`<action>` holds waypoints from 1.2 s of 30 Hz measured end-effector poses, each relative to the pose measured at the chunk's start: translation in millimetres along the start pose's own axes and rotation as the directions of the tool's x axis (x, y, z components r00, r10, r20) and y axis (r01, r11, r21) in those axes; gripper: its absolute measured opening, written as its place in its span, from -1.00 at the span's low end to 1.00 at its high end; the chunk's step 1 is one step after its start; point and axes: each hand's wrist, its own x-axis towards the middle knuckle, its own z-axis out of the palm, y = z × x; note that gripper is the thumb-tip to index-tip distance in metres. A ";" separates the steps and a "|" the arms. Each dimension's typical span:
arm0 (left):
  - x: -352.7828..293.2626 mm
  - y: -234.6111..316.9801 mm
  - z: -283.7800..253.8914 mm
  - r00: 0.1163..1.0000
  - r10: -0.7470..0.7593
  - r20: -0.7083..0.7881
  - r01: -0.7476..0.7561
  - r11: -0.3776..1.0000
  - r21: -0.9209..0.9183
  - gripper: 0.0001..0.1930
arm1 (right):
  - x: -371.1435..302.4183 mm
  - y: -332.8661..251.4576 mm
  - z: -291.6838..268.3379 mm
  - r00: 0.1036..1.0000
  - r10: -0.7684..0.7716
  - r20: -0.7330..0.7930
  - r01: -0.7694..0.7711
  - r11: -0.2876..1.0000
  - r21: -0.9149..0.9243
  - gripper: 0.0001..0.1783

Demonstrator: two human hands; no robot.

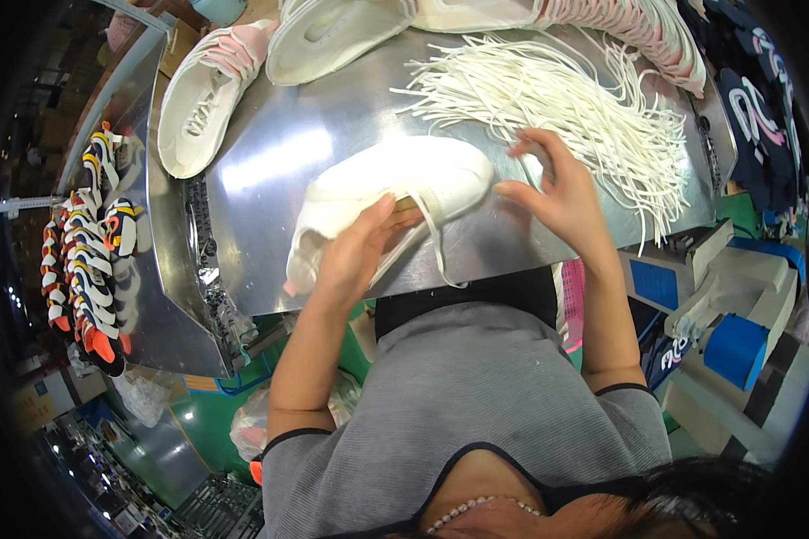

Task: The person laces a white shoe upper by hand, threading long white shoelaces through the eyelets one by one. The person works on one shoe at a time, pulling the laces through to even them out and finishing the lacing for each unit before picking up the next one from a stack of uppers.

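Observation:
A white shoe upper (pixel 395 171) lies on its side on the metal table (pixel 279 162), its toe pointing right and its collar toward the left. My left hand (pixel 361 250) grips its near side at the opening, the fingers reaching inside and partly hidden. A white shoelace (pixel 435 235) comes out of the upper and hangs loose over the near side. To the right of the toe, my right hand (pixel 562 193) is raised with thumb and fingers apart, holding nothing. Beyond it spreads a large heap of white shoelaces (pixel 539 94).
White-and-pink shoe uppers (pixel 202 112) lie at the back left, and a row of nested ones (pixel 643 36) curves along the back right. Multicoloured shoe parts (pixel 85 260) sit on a metal surface at far left. A grey-and-blue machine (pixel 737 305) stands at right.

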 end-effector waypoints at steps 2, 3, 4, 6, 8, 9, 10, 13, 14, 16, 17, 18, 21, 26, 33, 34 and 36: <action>-2.5 5.3 5.3 0.999 -0.006 -0.039 0.019 0.940 0.341 -0.46 | 13.1 37.8 23.7 0.995 0.053 0.087 -0.083 0.921 0.380 -0.48; -4.8 8.3 8.7 0.999 0.010 -0.053 0.018 0.864 0.504 -0.44 | 16.3 37.9 34.1 0.975 0.133 0.177 -0.206 0.834 0.512 -0.45; -19.5 10.7 12.8 0.996 0.078 0.049 -0.084 0.538 0.839 -0.42 | 17.1 32.9 35.7 0.975 0.191 0.117 -0.223 0.773 0.594 -0.44; -14.6 9.9 6.1 0.954 0.217 0.209 -0.254 0.207 0.945 -0.61 | 25.5 24.5 34.8 0.984 0.174 0.046 -0.169 0.804 0.569 -0.47; -12.3 4.7 4.0 0.909 0.368 0.194 -0.240 0.083 0.967 -0.73 | 26.9 22.0 44.4 0.996 0.078 -0.053 -0.042 0.867 0.496 -0.54; -6.9 5.8 5.3 0.831 0.490 0.263 -0.255 -0.084 0.963 -0.77 | 26.6 26.3 45.9 0.987 0.085 -0.137 0.001 0.846 0.533 -0.54; -2.9 7.2 6.4 0.733 0.586 0.345 -0.242 -0.250 0.938 -0.82 | 23.6 34.2 46.6 0.971 0.095 -0.219 0.047 0.824 0.565 -0.55; 0.7 15.2 16.9 0.625 0.654 0.426 -0.301 -0.302 0.905 -0.85 | 2.3 31.0 36.7 0.982 0.043 -0.184 0.058 0.857 0.512 -0.65; 3.1 17.6 23.6 0.589 0.659 0.467 -0.347 -0.316 0.883 -0.83 | -4.7 20.3 45.4 0.997 0.028 -0.070 0.006 0.891 0.454 -0.69; 3.6 21.0 37.4 0.565 0.644 0.516 -0.365 -0.365 0.856 -0.83 | -5.9 13.8 69.4 0.999 -0.045 0.006 0.041 0.947 0.320 -0.78; 3.1 23.6 43.7 0.551 0.639 0.538 -0.369 -0.391 0.843 -0.83 | -3.7 19.6 83.2 0.993 -0.114 -0.022 0.116 0.961 0.252 -0.82; 1.0 28.3 47.8 0.539 0.633 0.555 -0.361 -0.422 0.832 -0.82 | -0.6 18.1 87.4 0.995 -0.067 0.067 0.033 0.905 0.423 -0.78; -3.0 51.2 53.2 0.480 0.651 0.588 -0.330 -0.487 0.808 -0.79 | -18.6 24.4 70.0 0.959 -0.058 0.278 -0.032 0.951 0.308 -0.74; -5.2 102.1 68.6 0.385 0.809 0.444 -0.457 -0.251 0.853 -0.82 | -99.4 66.1 18.5 0.811 -0.030 0.584 0.161 0.972 -0.173 -0.77; 9.2 11.5 21.4 0.777 0.429 0.460 -0.358 -0.301 0.884 -0.87 | -86.2 34.9 12.0 0.989 0.038 0.142 -0.067 0.976 0.205 -0.82; 12.9 1.7 13.3 0.878 0.298 0.374 -0.287 -0.296 0.911 -0.81 | -71.3 30.3 16.1 0.996 -0.010 0.089 -0.009 0.976 0.217 -0.81; 11.1 1.0 19.0 0.908 0.271 0.320 -0.254 -0.251 0.934 -0.80 | -40.4 30.9 30.2 0.990 -0.141 -0.014 0.142 0.985 0.102 -0.82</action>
